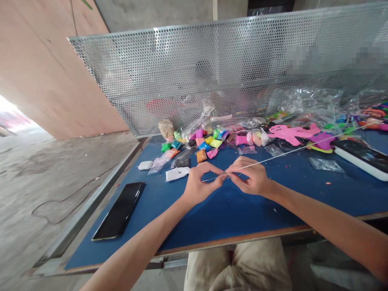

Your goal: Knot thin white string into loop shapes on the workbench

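My left hand (202,181) and my right hand (250,174) meet over the middle of the blue table, fingertips almost touching. Both are closed in a pinch on a thin white string (281,154). From my fingers the string runs taut up to the right, across the table, and a short end sticks out under my left palm. Something small and dark shows at the fingertips, too tiny to make out. Just beyond my left hand lie a white packet (177,173) and an orange clay packet (201,156).
A black phone (119,212) lies at the left and a white earbud case (145,165) behind it. Several coloured packets, a pink figure cutout (292,133) and a black-and-white device (363,157) line the back. A perforated metal panel (182,68) stands behind the table (242,214).
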`<state>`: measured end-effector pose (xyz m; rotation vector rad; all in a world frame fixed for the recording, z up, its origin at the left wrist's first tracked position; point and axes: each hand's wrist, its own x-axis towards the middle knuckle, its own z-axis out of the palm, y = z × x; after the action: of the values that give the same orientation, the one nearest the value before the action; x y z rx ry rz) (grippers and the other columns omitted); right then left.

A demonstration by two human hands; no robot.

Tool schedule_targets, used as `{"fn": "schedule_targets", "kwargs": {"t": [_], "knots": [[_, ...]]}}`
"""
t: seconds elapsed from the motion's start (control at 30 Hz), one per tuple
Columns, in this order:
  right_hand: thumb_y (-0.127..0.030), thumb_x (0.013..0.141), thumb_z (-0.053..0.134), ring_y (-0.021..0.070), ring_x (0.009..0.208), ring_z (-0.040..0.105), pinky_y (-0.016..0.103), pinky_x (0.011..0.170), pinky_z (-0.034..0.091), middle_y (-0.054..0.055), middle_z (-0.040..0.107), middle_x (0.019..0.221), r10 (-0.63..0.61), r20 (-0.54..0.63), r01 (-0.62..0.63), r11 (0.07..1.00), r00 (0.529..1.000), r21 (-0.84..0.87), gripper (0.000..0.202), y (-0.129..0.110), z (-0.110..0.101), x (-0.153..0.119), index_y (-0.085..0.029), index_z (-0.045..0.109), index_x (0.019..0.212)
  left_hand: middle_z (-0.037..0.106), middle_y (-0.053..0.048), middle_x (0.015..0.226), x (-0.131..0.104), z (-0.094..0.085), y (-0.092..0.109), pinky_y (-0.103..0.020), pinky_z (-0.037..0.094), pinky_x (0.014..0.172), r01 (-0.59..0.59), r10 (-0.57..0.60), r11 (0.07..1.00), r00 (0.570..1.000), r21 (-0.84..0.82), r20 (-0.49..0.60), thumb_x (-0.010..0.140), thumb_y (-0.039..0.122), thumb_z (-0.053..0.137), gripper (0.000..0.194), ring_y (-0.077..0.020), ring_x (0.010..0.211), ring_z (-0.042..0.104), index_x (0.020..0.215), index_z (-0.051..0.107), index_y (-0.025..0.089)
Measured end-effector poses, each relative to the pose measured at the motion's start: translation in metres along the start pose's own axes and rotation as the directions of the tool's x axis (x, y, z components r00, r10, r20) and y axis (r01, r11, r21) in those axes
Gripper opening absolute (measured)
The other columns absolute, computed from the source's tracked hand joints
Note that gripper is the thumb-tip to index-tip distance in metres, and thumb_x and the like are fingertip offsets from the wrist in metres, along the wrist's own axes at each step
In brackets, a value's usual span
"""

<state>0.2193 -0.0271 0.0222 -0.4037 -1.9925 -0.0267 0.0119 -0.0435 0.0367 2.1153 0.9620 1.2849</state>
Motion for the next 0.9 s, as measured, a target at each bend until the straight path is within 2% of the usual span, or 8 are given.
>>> {"fn": "schedule_targets", "kwargs": {"t": [0.13,0.27,0.43,0.5,0.7,0.9], "knots": [[-0.008,0.084,0.066,0.0177,0.073,0.065,0.033,0.07,0.055,0.004,0.075,0.085,0.003,-0.034,-0.002,0.999,0.999,0.033,0.019,-0.003,0.0,0.004,-0.022,0.068,0.097,0.073,-0.003,0.079,0.001,0.0,0.0,-0.03,0.049,0.077,-0.041,0.041,0.999,0.999,0.011,-0.005,0.082,0.031,0.073,0.013,-0.0158,0.074,0.066,0.076,0.071,0.019],[-0.01,0.085,0.066,0.0174,0.071,0.064,0.033,0.069,0.054,0.004,0.074,0.081,0.079,-0.038,-0.076,0.995,0.996,0.072,0.015,-0.005,0.0,0.004,-0.022,0.069,0.093,0.074,-0.002,0.077,0.002,-0.001,-0.002,-0.032,0.047,0.079,-0.096,0.097,0.993,0.995,0.068,-0.01,0.082,0.028,0.073,0.011,-0.0153,0.073,0.065,0.076,0.071,0.02],[-0.013,0.086,0.068,0.0159,0.069,0.062,0.03,0.065,0.051,0.003,0.071,0.078,0.185,-0.004,-0.183,0.974,0.983,0.133,0.009,-0.005,0.001,0.0,-0.022,0.071,0.088,0.074,0.0,0.075,0.005,-0.004,-0.006,-0.035,0.043,0.085,-0.211,0.212,0.965,0.977,0.157,0.008,0.081,0.026,0.074,0.01,-0.0146,0.071,0.064,0.074,0.069,0.021],[-0.016,0.086,0.068,0.0155,0.067,0.062,0.03,0.064,0.05,0.003,0.07,0.077,0.234,0.021,-0.234,0.96,0.972,0.154,0.007,-0.005,0.001,0.0,-0.022,0.071,0.088,0.074,0.0,0.074,0.005,-0.005,-0.007,-0.036,0.042,0.086,-0.223,0.227,0.956,0.974,0.191,0.005,0.08,0.025,0.074,0.01,-0.0147,0.07,0.063,0.072,0.069,0.021],[-0.021,0.088,0.066,0.0142,0.065,0.063,0.028,0.065,0.051,0.002,0.07,0.077,0.311,0.13,-0.329,0.932,0.941,0.152,0.004,0.0,0.0,0.001,-0.021,0.071,0.088,0.074,0.0,0.076,0.006,-0.008,-0.006,-0.03,0.047,0.078,-0.078,0.07,0.985,0.996,0.152,0.054,0.085,0.028,0.069,0.01,-0.0139,0.071,0.065,0.079,0.072,0.021],[-0.028,0.092,0.063,0.014,0.066,0.066,0.024,0.062,0.052,0.001,0.073,0.079,0.393,0.2,-0.425,0.892,0.898,0.156,0.011,0.003,-0.001,0.004,-0.021,0.071,0.089,0.075,-0.002,0.083,0.01,-0.011,-0.008,-0.025,0.051,0.062,0.072,-0.078,0.995,0.992,0.069,0.097,0.088,0.036,0.068,0.017,-0.013,0.066,0.066,0.088,0.074,0.02]]}}
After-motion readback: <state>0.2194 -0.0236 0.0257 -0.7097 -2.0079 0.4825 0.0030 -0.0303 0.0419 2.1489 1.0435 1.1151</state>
